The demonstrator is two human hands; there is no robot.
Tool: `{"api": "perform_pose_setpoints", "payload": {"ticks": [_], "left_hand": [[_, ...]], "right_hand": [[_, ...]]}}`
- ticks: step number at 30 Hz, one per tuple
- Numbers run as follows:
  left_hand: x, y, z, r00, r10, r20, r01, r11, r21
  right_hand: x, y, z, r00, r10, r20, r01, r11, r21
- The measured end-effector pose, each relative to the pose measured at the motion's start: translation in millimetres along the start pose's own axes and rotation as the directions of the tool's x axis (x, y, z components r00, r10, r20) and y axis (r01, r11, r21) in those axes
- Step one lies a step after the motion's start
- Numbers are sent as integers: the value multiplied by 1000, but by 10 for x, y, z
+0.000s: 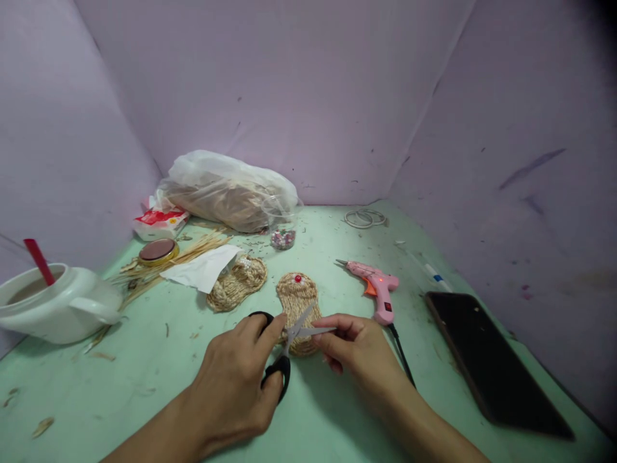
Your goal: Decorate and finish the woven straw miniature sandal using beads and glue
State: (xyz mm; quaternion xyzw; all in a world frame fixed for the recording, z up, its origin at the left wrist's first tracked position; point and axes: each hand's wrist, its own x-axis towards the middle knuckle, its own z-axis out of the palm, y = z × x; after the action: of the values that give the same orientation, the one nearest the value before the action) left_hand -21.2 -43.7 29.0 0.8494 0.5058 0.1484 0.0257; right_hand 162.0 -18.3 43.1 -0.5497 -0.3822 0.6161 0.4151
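A pair of scissors (285, 373) with black handles is in my left hand (234, 373), its blades spread apart and pointing right. Below the blades lies a small woven straw slipper (301, 302) with a red bead near its top. My right hand (361, 350) is at the slipper's lower right edge, thumb and fingers pinched together by a blade tip. Whatever sits in that pinch is too small or hidden to make out. To the left, a second woven slipper (238, 283) is partly covered by a piece of white paper (202, 269).
A pink glue gun (378, 289), its light lit, lies right of the slipper beside a dark phone (496, 366). A white pot (87, 308) holding liquid stands left. Behind are straw strands (193, 251), a round tin (158, 252), a cup of beads (283, 239) and a plastic bag (231, 193).
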Motion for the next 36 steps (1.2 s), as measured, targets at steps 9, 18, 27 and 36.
{"api": "perform_pose_setpoints", "payload": {"ticks": [9, 18, 27, 36], "left_hand": [[1, 2, 19, 1000, -6, 0, 6, 1000, -25], [-13, 1, 46, 998, 19, 55, -16, 999, -47], [-19, -19, 39, 993, 63, 100, -51, 992, -113], [45, -63, -60, 992, 104, -77, -116, 977, -177]], "right_hand": [[15, 67, -27, 997, -27, 73, 23, 998, 62], [18, 42, -30, 994, -39, 104, 38, 999, 12], [0, 21, -21, 989, -66, 130, 68, 998, -13], [32, 73, -42, 994, -43, 101, 33, 995, 97]]}}
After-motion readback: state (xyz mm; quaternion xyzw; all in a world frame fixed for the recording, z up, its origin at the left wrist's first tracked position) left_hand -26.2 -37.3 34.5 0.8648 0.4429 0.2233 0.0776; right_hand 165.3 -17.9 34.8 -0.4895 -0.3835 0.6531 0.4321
